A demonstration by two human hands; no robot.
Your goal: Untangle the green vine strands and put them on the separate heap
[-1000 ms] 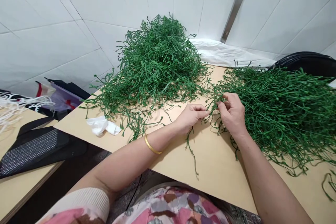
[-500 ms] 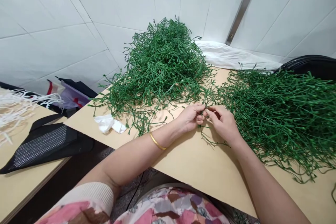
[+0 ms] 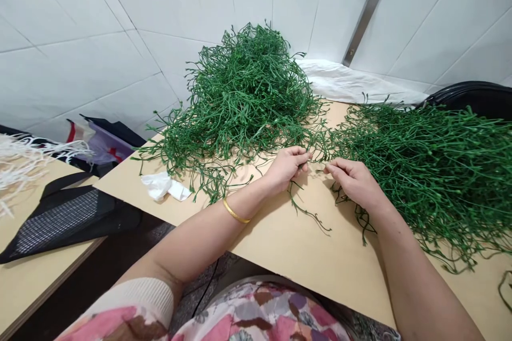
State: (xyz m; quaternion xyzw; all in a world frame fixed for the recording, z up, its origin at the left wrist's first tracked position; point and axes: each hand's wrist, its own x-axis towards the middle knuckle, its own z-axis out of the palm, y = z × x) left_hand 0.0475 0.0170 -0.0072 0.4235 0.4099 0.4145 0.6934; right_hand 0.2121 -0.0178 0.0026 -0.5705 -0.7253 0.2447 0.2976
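Observation:
My left hand [image 3: 288, 167] is closed in a pinch around a thin green plastic stem [image 3: 298, 206], whose branched end trails over the tabletop. A short gap away on the right, my right hand [image 3: 354, 180] also pinches; another green stem [image 3: 363, 221] hangs beneath it toward the table. Exactly what lies between the right fingertips is small and partly hidden. Behind my hands rises a tall heap of green artificial stems [image 3: 252, 90]. A second, wide pile of the same stems [image 3: 436, 170] lies beside my right forearm.
Crumpled white tissue [image 3: 165, 186] lies near the table's [image 3: 280, 245] left edge. Left, another table carries white strands [image 3: 32, 157] and a black mesh bag [image 3: 64, 218]. White sheeting [image 3: 356, 82] and a black rounded object [image 3: 472, 98] sit against the tiled wall [image 3: 192, 5].
My hands, together before, have drawn apart, the right one moving right and the left slightly left. A stem's branched end now hangs below my left hand.

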